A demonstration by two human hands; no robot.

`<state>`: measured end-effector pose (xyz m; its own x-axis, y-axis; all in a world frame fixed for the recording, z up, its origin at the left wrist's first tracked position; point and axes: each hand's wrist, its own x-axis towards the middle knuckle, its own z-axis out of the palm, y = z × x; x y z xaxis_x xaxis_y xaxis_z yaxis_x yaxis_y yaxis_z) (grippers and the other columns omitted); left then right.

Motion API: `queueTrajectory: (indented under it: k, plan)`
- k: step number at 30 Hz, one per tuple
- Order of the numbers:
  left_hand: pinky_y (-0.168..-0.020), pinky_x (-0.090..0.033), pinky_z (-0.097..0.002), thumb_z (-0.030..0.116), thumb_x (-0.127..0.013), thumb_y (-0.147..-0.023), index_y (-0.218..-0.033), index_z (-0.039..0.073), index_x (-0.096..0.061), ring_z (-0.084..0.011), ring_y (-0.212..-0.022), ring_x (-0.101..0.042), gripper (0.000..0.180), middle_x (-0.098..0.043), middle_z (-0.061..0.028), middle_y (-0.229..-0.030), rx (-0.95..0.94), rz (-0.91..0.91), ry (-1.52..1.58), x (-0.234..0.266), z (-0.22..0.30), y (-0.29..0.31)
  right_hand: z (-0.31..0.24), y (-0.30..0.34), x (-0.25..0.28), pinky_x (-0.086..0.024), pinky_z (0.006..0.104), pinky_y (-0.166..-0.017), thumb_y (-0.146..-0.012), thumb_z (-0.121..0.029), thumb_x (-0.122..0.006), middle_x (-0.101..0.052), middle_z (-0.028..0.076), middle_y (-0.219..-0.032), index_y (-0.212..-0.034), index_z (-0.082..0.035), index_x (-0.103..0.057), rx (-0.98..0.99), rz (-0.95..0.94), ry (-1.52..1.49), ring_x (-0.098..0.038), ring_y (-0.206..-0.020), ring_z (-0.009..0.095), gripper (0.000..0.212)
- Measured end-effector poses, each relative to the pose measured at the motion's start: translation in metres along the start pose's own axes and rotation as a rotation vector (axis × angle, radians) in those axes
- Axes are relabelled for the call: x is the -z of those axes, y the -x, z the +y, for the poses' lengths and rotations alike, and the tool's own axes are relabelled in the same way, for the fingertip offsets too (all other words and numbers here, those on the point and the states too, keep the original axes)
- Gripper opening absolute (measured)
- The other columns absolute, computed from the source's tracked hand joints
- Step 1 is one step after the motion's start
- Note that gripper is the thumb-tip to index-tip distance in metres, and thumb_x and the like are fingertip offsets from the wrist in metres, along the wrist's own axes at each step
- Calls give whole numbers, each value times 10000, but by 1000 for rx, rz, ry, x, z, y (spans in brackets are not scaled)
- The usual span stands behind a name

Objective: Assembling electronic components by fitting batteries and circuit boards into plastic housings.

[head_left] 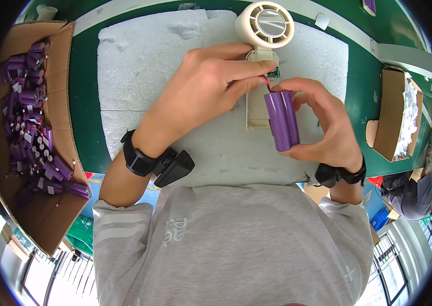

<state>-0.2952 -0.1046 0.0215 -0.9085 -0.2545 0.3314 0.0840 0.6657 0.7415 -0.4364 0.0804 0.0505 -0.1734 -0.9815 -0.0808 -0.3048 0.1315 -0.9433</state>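
We've our L hand (pixel 200 81) seemingly pinching the red wire (pixel 267 80) at the fan (pixel 263 54), nr the mat's (pixel 216 153) far edge, R hand (pixel 336 125) gripping the battery (pixel 282 122) alongside, so we'd best keep slack.

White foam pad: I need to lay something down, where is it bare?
The pad is bare at upper left, beyond the left hand; at upper right, past the cream round-headed plastic fan; and lower middle, below that fan. Crowded: the centre, where the right hand holds the purple twin-cylinder battery pack.
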Motion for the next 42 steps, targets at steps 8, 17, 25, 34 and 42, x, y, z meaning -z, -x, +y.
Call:
queueTrajectory:
  k: [8, 17, 25, 34, 42]
  plan:
    - [-678, -551, -317, 17, -712, -751, -1092, 108, -702, -288, -812, -685, 353, -673, -165, -1060, -32, -61, 24, 7, -5, 2, -2, -1, -32, -529, 315, -754, -556, -12, -823, -557, 121, -1250, -1162, -30, -592, 140, 157, 390, -594, -981, 238, 649]
    - [-719, -553, -340, 23, -683, -782, -1088, 105, -699, -306, -926, -676, 317, -683, -157, -1017, -35, -102, 34, 10, -5, 2, -3, 1, -45, -572, 297, -714, -557, 10, -831, -539, 140, -1256, -1007, 0, -651, 225, 238, 532, -610, -942, 238, 484]
    - [-738, -549, -323, 43, -736, -739, -1085, 106, -702, -280, -977, -673, 353, -685, -141, -1047, 43, -144, 81, 11, -8, -2, -3, -6, -49, -562, 316, -740, -545, 8, -845, -502, 137, -1232, -1037, -38, -622, 116, 272, 517, -591, -972, 245, 542]
    - [-746, -539, -339, 80, -801, -646, -1072, 102, -703, -323, -842, -672, 438, -657, -170, -1089, 191, -156, 308, 10, -3, -1, -7, -13, -41, -551, 335, -805, -555, -18, -850, -459, 118, -1223, -1190, -64, -540, 73, 244, 434, -569, -1010, 262, 708]
    - [-833, -534, -308, 2, -791, -655, -1119, 67, -678, -226, -919, -675, 482, -653, -138, -1169, 331, -224, 387, 16, 2, -1, -6, -4, -45, -557, 352, -810, -568, -71, -859, -474, 133, -1208, -1170, -15, -558, 214, 215, 578, -604, -988, 285, 675]
